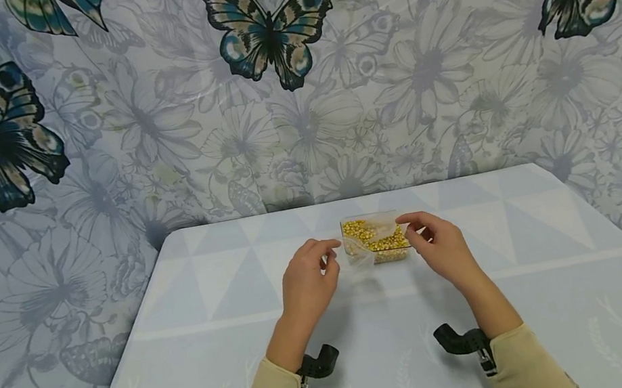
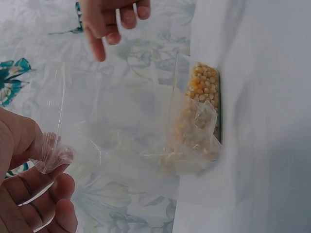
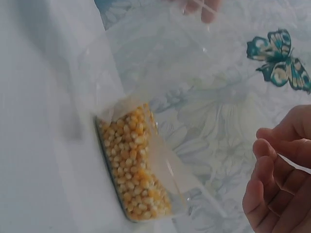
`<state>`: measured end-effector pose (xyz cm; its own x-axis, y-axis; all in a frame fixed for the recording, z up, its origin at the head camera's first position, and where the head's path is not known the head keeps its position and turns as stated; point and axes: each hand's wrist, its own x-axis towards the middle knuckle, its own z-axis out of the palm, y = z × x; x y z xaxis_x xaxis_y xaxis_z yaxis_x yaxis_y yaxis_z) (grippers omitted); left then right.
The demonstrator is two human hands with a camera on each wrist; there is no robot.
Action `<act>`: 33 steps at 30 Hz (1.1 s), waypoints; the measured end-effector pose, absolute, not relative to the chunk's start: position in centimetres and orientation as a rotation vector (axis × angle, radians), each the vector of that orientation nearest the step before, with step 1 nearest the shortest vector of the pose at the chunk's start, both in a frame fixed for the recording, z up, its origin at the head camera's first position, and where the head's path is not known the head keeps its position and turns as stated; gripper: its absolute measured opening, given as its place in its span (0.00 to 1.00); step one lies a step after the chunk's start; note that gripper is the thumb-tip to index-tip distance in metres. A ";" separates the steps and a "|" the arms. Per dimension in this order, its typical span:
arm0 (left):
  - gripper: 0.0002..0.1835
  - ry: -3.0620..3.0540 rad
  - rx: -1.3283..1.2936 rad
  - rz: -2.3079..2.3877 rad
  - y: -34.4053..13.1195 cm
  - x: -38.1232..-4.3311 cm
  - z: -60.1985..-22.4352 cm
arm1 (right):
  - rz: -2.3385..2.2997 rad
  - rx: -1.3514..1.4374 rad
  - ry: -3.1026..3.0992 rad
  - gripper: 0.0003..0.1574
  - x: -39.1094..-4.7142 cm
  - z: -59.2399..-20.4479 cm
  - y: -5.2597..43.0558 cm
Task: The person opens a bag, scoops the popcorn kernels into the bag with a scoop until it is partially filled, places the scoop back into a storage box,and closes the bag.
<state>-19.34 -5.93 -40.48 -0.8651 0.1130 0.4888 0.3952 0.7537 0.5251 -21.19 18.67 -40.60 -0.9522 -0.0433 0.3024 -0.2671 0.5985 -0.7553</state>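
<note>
A clear box [image 1: 392, 254] of yellow corn kernels [image 3: 133, 167] stands toward the far side of the table. My left hand [image 1: 309, 280] pinches the edge of a clear plastic bag [image 2: 126, 121] between thumb and forefinger. The bag hangs slack in front of and over part of the box, so some kernels show only hazily through it. At the box's right end, my right hand [image 1: 440, 248] hovers with loosely bent fingers [image 3: 265, 179] and nothing visible between them. A whitish flap inside the box lies over some kernels; I cannot tell whether it belongs to the bag.
The box rests on a pale table [image 1: 374, 348] with a triangle pattern. Behind it hangs a butterfly-and-flower cloth [image 1: 301, 134]. A black wrist mount [image 1: 317, 362] sits at the left cuff, another black mount [image 1: 461, 338] at the right.
</note>
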 end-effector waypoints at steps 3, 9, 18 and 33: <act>0.17 -2.521 -0.377 -0.880 -6.1 -19.5 -40.5 | 1.294 0.164 -2.598 0.17 -21.7 -41.3 19.2; 0.16 -2.527 -0.366 -0.866 -6.4 -19.7 -40.7 | 1.227 0.040 -2.646 0.18 -22.8 -43.2 19.7; 0.14 -2.543 -0.337 -0.856 -6.5 -19.7 -40.4 | 1.318 -0.098 -2.658 0.21 -23.6 -45.0 20.1; 0.14 -2.547 -0.334 -0.872 -6.6 -19.9 -40.7 | 1.400 -0.127 -2.679 0.32 -24.3 -47.5 19.7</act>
<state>-19.92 -6.57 -40.75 -0.8805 0.0867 0.4660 0.3542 0.7737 0.5252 -24.32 19.68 -47.48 -0.9898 0.1274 0.0639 0.0203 0.5696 -0.8216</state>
